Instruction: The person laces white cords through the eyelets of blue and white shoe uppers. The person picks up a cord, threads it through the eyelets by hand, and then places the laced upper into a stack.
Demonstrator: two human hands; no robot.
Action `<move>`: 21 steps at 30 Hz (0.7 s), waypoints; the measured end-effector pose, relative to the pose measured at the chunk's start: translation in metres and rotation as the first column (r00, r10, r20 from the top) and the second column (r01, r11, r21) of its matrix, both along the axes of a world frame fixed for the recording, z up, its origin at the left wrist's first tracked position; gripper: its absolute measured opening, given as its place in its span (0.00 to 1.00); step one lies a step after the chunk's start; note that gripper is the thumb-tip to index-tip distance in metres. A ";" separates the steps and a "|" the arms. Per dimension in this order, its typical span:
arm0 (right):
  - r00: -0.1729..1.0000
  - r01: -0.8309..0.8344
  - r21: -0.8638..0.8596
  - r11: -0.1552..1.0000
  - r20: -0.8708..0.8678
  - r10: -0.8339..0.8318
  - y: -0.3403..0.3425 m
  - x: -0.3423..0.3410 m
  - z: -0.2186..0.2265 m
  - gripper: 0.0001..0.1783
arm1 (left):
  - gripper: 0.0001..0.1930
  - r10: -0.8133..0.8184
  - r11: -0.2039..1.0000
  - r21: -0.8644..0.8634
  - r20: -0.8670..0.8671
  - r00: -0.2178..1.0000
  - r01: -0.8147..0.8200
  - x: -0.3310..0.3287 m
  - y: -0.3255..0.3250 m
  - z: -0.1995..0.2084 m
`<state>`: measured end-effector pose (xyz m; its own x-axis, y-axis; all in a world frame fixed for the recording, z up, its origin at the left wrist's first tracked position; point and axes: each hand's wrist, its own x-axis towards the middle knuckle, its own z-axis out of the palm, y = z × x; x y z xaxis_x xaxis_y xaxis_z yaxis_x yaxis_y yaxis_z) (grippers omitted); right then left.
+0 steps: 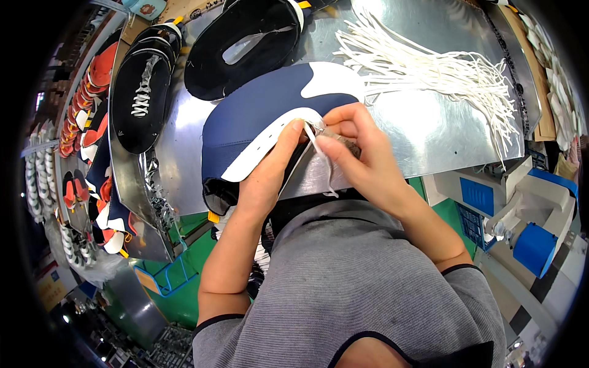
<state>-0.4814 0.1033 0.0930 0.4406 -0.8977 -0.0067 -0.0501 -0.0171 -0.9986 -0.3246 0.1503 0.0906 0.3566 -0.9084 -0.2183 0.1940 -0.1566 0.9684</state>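
Observation:
A navy shoe upper (257, 110) with white overlays and a row of eyelets rests on the metal table in front of me. My left hand (270, 168) grips its white eyelet strip, the thumb pressed on top near the end of the strip. My right hand (362, 147) pinches a white shoelace (327, 165) at that same end; the lace's loose tail hangs toward the table edge. Beneath the right fingers is a brownish, rough-looking piece (345, 143), mostly hidden.
A bundle of white laces (429, 64) spreads over the table (429, 135) at the right. Stacked black uppers (144, 98) and another black upper (245, 52) lie at the far left. Red and white uppers (101, 67) hang beyond the left edge; a white-and-blue machine (521, 208) stands at the right.

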 end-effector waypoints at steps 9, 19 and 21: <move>0.984 -0.140 -0.106 0.984 -0.125 0.127 -0.014 -0.014 0.000 0.06 | 0.10 -0.073 0.997 0.052 0.239 0.968 0.063 0.000 0.004 0.002; 0.808 -0.362 -0.472 0.804 -0.589 0.018 -0.028 0.016 -0.004 0.09 | 0.10 -0.016 0.955 -0.194 0.718 0.696 0.223 0.002 0.010 -0.025; 0.793 -0.428 -0.408 0.806 -0.598 0.119 -0.035 0.002 0.011 0.10 | 0.12 -0.119 0.988 0.124 0.281 0.952 0.087 0.004 0.019 -0.007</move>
<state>-0.4795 0.0688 0.1037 0.7308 -0.6755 0.0984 -0.4653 -0.5984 -0.6522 -0.3207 0.1698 0.0840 0.3244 -0.9199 -0.2204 -0.1117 -0.2687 0.9567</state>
